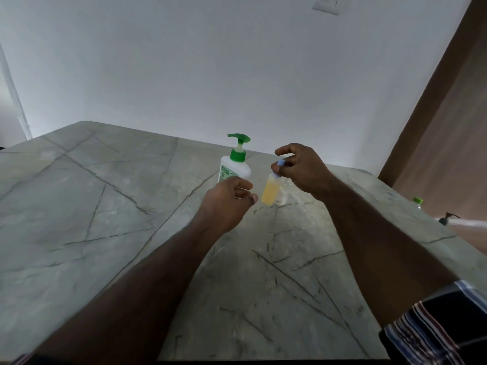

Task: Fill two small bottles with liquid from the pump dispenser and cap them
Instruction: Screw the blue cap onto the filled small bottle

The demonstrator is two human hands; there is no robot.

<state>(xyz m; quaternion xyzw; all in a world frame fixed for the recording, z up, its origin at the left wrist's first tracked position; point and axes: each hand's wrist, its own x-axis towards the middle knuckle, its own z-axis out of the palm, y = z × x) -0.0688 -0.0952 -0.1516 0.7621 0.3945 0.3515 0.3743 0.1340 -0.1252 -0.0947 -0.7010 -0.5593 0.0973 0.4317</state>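
A small bottle [271, 192] of yellow liquid stands slightly tilted on the marble table [105, 206]. My right hand [303, 167] pinches the blue cap [281, 162] at its neck. Close behind it is a second small clear bottle [284, 194], partly hidden; I cannot make out its contents. My left hand [229, 200] hovers just left of the yellow bottle with its fingers loosely curled, a small gap between thumb and bottle, and nothing visible in its grasp. The white pump dispenser [235, 165] with a green pump head stands behind my left hand.
The table ends at a white wall behind the dispenser. Past the table's right edge are a green-capped bottle [417, 201] and a dark pump bottle [446, 218], beside a brown wall. A striped cloth [432, 327] lies at the lower right.
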